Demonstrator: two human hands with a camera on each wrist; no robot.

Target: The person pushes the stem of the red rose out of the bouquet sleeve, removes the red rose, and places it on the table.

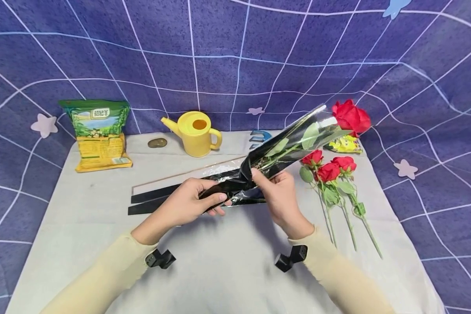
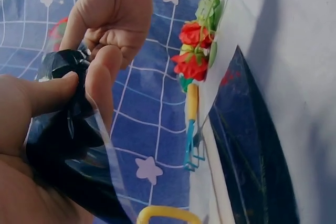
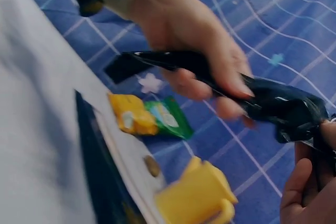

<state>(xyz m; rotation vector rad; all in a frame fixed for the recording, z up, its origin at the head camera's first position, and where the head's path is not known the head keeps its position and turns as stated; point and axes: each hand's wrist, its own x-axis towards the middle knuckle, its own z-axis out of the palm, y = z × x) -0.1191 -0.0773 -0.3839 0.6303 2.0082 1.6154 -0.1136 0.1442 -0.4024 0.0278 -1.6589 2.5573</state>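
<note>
A single red rose [image 1: 350, 117] is wrapped in a clear flower sleeve [image 1: 312, 128] with black parts, slanting up to the right above the table. My left hand [image 1: 188, 201] grips the sleeve's gathered black lower end, thumb on top. Further up, my right hand [image 1: 281, 198] pinches a black fold of it with the thumb; its other fingers are partly hidden behind. In the left wrist view, the bunched black film [image 2: 65, 66] lies between both hands. Beneath, another clear sleeve with black strips [image 1: 149, 201] lies on the table.
Three loose red roses [image 1: 329, 172] lie at the right, before a yellow packet [image 1: 344, 145]. Along the back stand a yellow watering can [image 1: 196, 138] and a green-yellow bag [image 1: 100, 137], with a brown stone [image 1: 157, 142] between. A small rake [image 2: 191, 124] lies behind the sleeves.
</note>
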